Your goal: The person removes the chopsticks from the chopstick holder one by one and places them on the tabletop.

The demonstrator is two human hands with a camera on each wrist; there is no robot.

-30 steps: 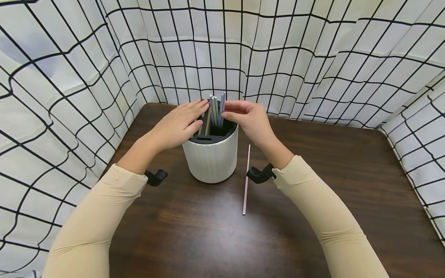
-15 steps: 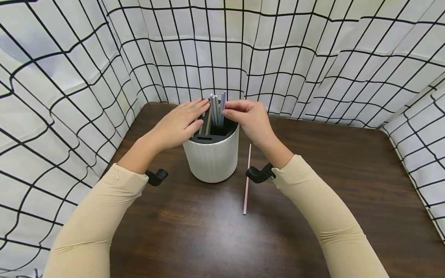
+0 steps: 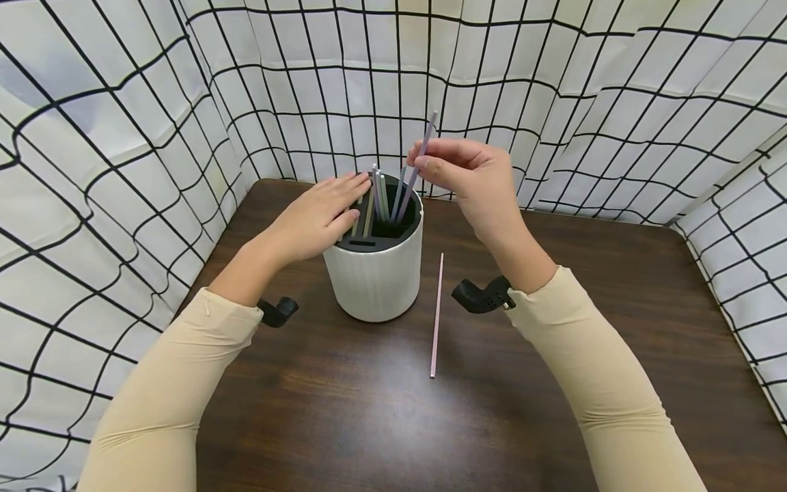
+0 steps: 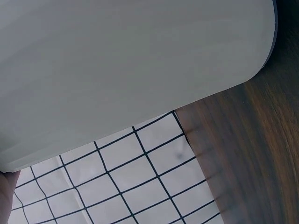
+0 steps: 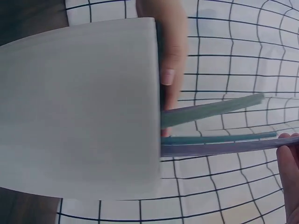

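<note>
A white utensil holder with a black slotted top stands on the table. My left hand lies flat over the left part of that top, fingers straight. Above the right opening, my right hand pinches the upper part of a purple chopstick between thumb and fingers. Its lower end is hidden inside the holder. Close beside it leans a blue-green chopstick, and a green chopstick sticks out a little apart; several pale ones stand in the same opening. A pink chopstick lies on the table right of the holder.
The dark wooden table reaches up to a white curtain with a black grid on the back and both sides. In the left wrist view, the holder's wall fills the upper part. Black wrist mounts hang under both wrists.
My right hand has risen and moved right, drawing the purple chopstick partly up out of the holder. The left hand has stayed on the top; the pink chopstick has not moved.
</note>
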